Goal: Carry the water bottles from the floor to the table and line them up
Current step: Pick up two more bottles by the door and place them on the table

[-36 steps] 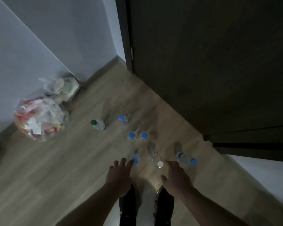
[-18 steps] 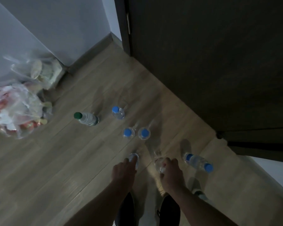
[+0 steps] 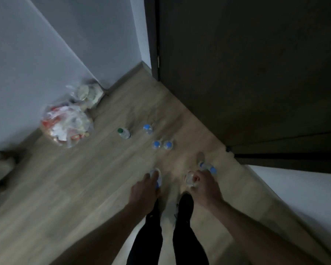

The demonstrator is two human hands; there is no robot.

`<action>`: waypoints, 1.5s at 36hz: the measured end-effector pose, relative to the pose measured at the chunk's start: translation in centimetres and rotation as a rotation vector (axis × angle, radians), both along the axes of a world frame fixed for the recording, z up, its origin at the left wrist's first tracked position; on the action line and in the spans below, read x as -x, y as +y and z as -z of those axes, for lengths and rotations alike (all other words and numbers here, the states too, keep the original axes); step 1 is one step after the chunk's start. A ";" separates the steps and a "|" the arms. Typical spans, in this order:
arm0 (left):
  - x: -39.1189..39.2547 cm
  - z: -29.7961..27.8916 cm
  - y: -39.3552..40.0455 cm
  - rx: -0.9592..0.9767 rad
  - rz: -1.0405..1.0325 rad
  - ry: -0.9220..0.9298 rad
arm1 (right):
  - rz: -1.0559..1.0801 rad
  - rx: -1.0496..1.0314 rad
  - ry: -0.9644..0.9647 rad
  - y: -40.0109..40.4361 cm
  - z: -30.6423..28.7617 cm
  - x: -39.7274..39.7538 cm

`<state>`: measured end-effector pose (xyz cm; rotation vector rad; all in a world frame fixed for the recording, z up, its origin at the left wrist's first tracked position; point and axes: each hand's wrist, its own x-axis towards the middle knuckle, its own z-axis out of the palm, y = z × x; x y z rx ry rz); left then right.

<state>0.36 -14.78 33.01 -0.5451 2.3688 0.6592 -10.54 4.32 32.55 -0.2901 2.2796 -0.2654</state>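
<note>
Two small clear water bottles are in hand just in front of the person's shoes: the left hand grips a blue-capped bottle and the right hand grips a clear bottle. Beyond the shoes, five more remain on the wooden floor: a green-capped bottle, three upright blue-capped ones, and a toppled bottle beside the right hand. No table is in view, so the carrying seems barely begun.
</note>
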 end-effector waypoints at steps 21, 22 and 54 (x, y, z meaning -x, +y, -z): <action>-16.8 -35.9 3.2 0.122 -0.487 0.423 | -0.388 0.464 0.134 0.0 -35.8 -7.3; -17.7 -36.5 3.5 0.141 -0.513 0.430 | -0.419 0.480 0.131 -0.4 -36.5 -7.6; -65.4 -47.5 -4.4 0.566 -1.054 0.504 | -1.108 0.730 0.198 -22.7 -47.2 -51.1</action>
